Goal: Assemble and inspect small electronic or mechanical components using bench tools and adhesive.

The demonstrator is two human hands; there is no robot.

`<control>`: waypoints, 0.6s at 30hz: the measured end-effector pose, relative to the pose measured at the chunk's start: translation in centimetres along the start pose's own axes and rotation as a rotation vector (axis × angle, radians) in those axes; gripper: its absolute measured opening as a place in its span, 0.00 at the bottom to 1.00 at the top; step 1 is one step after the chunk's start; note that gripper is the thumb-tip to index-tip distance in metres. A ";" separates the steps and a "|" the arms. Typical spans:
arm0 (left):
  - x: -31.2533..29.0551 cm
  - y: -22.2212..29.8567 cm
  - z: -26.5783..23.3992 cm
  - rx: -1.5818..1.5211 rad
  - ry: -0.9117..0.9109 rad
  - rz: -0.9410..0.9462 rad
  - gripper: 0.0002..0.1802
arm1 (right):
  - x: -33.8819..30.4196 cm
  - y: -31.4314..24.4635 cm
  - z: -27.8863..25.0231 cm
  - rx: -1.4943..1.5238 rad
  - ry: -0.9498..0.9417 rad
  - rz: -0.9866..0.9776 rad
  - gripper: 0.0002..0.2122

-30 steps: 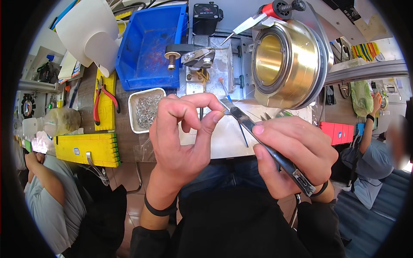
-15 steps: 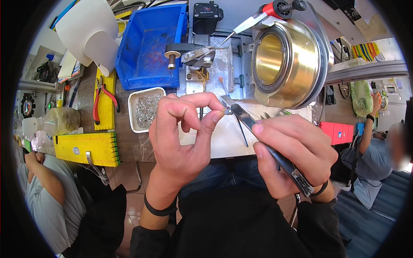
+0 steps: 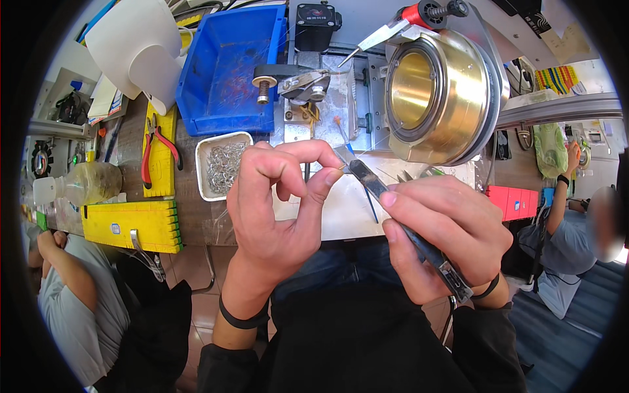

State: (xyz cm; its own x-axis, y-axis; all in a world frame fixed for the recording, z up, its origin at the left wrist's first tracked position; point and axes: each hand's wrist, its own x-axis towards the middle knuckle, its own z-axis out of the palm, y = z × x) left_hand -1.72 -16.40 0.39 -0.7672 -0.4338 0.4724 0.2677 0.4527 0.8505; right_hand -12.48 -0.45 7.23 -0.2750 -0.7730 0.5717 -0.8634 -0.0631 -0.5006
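My right hand grips a dark box cutter, slanting from lower right to upper left. Its short blade points up and left, close to the fingertips of my left hand. Thumb and index finger of my left hand are pinched on a tiny piece at the knife's head; it is too small to name. Behind the hands lies a white work sheet with dark tweezers-like tips on it. Left of my left hand stands a white tray of small metal rings.
A large brass-coloured cylinder stands at the far right, beside a metal fixture with a clamp. Farther left are a blue bin, red-handled pliers and yellow holders. Co-workers sit left and right.
The box cutter has tilted slightly in my right hand, its head shifting a little by the left fingertips. My left hand keeps its pinch in the same place.
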 end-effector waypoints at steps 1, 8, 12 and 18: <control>0.0 0.0 0.0 0.002 -0.001 0.000 0.20 | 0.0 -0.1 0.0 0.000 -0.008 0.005 0.14; 0.0 -0.1 -0.1 0.007 -0.001 0.020 0.20 | -0.2 0.0 0.1 -0.022 -0.014 -0.021 0.14; 0.0 0.0 -0.1 0.006 -0.008 0.014 0.20 | -0.3 0.0 0.2 -0.050 -0.015 -0.046 0.14; -0.1 0.0 -0.1 0.006 -0.004 0.019 0.21 | -0.4 -0.2 0.3 -0.071 -0.002 -0.069 0.14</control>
State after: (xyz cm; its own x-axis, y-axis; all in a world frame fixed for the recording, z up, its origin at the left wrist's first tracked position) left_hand -1.59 -16.38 0.37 -0.7643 -0.4224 0.4873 0.2787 0.4652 0.8402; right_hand -12.06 -0.31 6.89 -0.2136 -0.7694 0.6020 -0.9081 -0.0708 -0.4127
